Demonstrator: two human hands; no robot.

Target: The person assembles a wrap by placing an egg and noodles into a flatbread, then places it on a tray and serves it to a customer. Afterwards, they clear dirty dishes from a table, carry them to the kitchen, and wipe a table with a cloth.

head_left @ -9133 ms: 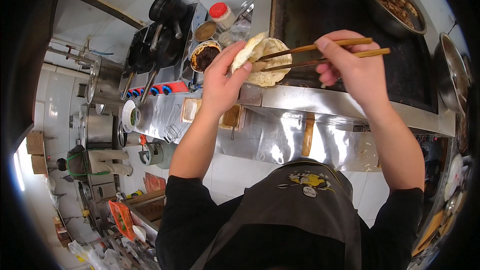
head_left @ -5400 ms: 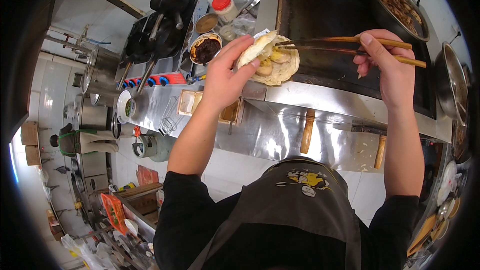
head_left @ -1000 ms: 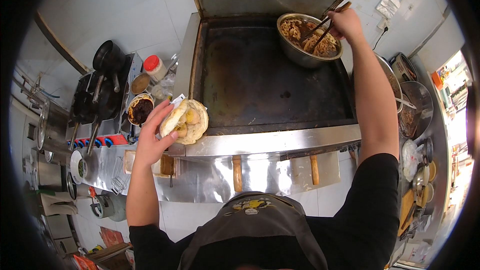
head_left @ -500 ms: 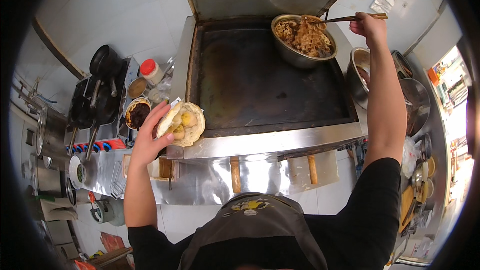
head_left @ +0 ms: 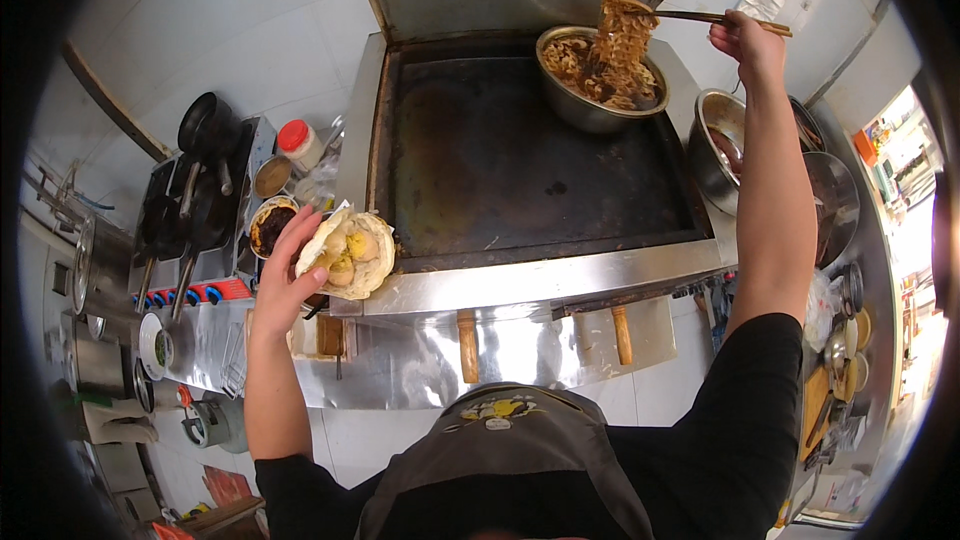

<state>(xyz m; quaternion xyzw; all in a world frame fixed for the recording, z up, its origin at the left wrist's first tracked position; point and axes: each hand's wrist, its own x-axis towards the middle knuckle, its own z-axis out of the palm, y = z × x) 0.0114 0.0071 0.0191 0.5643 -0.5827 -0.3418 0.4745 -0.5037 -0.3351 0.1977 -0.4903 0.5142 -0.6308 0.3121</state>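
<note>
My left hand holds an open flatbread pocket with yellowish filling, at the front left corner of the dark griddle. My right hand is stretched to the far right and grips wooden chopsticks. The chopsticks lift a clump of brown shredded food above a metal bowl that sits at the back of the griddle and holds more of the same food.
Left of the griddle stand a jar of dark sauce, a red-lidded container and black pans on a burner. More metal bowls stand at the right. A steel counter front runs below the griddle.
My right hand has raised the chopsticks, pulling a clump of shredded food up out of the metal bowl. My left hand still holds the filled flatbread at the griddle's front left corner.
</note>
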